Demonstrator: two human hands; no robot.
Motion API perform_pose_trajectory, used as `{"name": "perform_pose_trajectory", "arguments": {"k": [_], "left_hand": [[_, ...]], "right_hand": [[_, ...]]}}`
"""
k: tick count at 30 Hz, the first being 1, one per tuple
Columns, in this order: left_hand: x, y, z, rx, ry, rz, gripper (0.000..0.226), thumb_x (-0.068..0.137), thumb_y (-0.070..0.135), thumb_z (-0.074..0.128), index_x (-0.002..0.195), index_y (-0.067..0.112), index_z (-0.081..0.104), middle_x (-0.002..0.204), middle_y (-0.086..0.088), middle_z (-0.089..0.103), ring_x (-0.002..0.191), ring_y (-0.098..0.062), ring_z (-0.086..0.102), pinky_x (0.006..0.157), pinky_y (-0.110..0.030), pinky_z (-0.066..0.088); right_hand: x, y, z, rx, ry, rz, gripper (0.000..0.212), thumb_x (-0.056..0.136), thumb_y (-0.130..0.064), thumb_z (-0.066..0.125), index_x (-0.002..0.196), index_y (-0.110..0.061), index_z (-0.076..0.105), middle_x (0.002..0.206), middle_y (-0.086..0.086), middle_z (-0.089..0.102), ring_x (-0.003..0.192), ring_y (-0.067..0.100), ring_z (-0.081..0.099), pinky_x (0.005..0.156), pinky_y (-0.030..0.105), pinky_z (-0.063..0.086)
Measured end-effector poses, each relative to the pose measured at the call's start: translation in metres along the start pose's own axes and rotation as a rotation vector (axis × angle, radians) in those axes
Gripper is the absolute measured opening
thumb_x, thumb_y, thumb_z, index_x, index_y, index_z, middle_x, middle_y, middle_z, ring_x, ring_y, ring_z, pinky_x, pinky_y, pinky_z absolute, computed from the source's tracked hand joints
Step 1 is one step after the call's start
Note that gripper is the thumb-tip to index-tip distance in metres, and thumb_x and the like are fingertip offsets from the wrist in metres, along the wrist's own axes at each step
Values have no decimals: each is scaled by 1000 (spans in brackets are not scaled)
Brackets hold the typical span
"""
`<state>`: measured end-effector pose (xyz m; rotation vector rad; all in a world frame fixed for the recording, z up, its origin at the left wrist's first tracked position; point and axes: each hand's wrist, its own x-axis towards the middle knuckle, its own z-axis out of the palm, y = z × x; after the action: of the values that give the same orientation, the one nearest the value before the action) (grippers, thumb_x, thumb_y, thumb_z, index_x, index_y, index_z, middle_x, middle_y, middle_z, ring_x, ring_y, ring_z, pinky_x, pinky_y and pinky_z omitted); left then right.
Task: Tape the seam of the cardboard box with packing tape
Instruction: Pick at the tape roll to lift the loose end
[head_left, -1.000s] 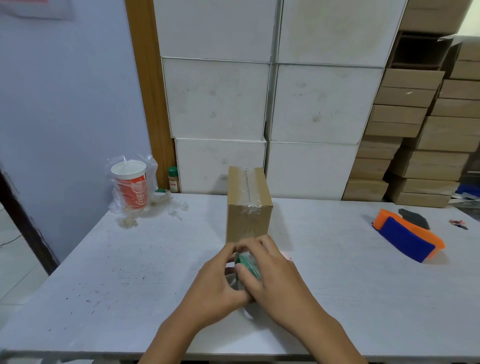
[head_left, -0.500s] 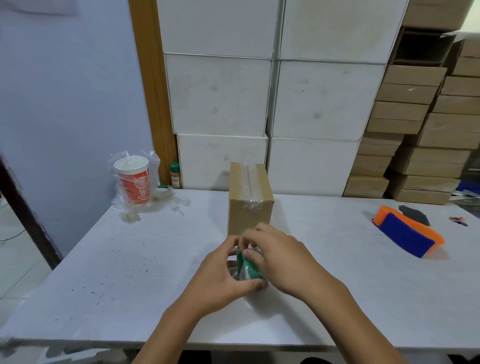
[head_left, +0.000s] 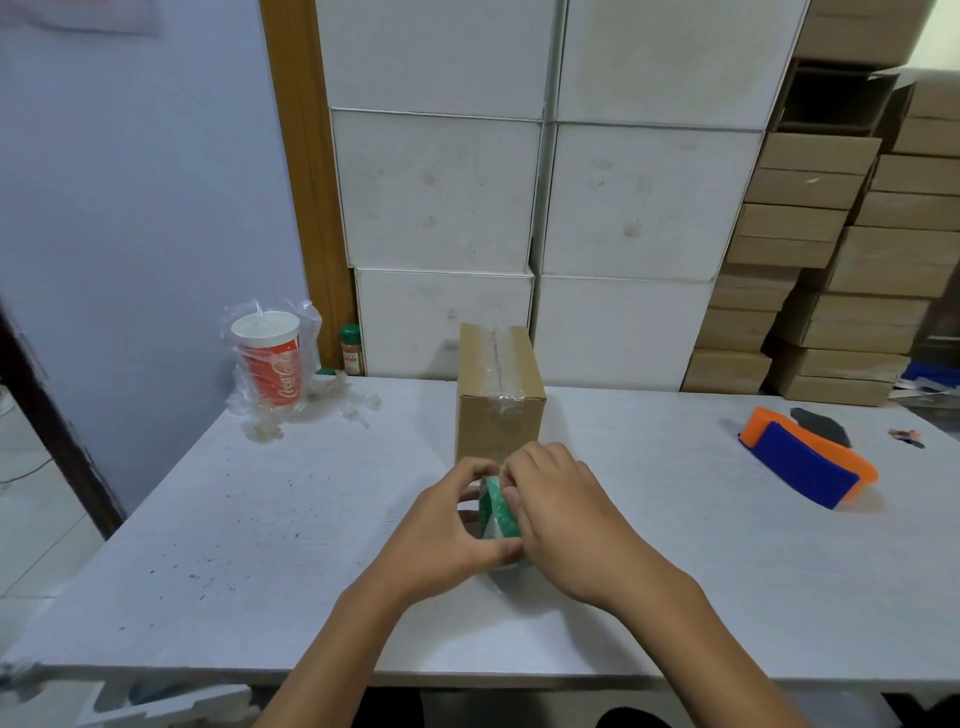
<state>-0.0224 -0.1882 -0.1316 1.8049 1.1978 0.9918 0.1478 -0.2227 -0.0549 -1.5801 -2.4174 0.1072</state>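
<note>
A small brown cardboard box (head_left: 500, 410) stands upright in the middle of the white table (head_left: 249, 519). Clear tape runs along its top seam and folds a little down the near face. Just in front of the box, my left hand (head_left: 447, 535) and my right hand (head_left: 566, 514) both grip a roll of packing tape (head_left: 497, 512) with a green and white core. The left hand holds it from the left side. Fingertips of the right hand press on the roll's top edge. Most of the roll is hidden by the hands.
A red paper cup (head_left: 270, 358) in a plastic bag sits at the far left, with a small spice jar (head_left: 351, 349) behind it. An orange and blue object (head_left: 808, 462) lies at the right. White boxes (head_left: 441, 192) and stacked brown cartons (head_left: 831, 260) line the wall.
The view has tilted down a little, so the box and hands sit lower in frame. Both hands stay on the tape roll, with the right fingers shifting along its top edge.
</note>
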Motion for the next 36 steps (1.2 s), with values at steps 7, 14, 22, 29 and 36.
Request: {"name": "perform_pose_trajectory", "arguments": {"k": [7,14,22,29,36], "left_hand": [[20,-2,-10,-2,33,-49,61,68,54,89,119,42,58,121,12,72,110,-12,73,90,-30,67],[21,2,-10,112,50,-26,57,80,45,88,128,35,58,124,16,63,114,-3,65,87,-15,57],[16,7,-13,219,61,-57,75,83,57,83,146,30,53,131,16,59,113,-2,57,81,-6,44],[21,10,-15,307,27,-43,85,83,66,76,155,29,50,150,7,62,119,-4,56,95,-19,47],[13,15,-11,346,172,218,63,89,51,80,144,39,52,134,42,52,124,17,51,104,-12,47]], "right_hand": [[-4,3,-11,164,66,47,11,114,-26,39,107,-32,44,111,-12,54,101,15,48,87,31,42],[0,15,-7,282,75,84,3,107,-31,48,109,-33,47,113,-2,64,104,25,57,87,41,54],[8,24,-13,393,154,-10,25,96,-10,67,98,-32,55,93,-10,71,93,9,67,82,32,57],[5,27,-14,524,183,-2,29,97,-12,68,100,-35,50,92,-6,72,92,10,70,80,34,58],[21,34,-1,897,131,141,19,103,-12,62,99,-28,54,98,11,69,80,16,68,67,26,49]]}}
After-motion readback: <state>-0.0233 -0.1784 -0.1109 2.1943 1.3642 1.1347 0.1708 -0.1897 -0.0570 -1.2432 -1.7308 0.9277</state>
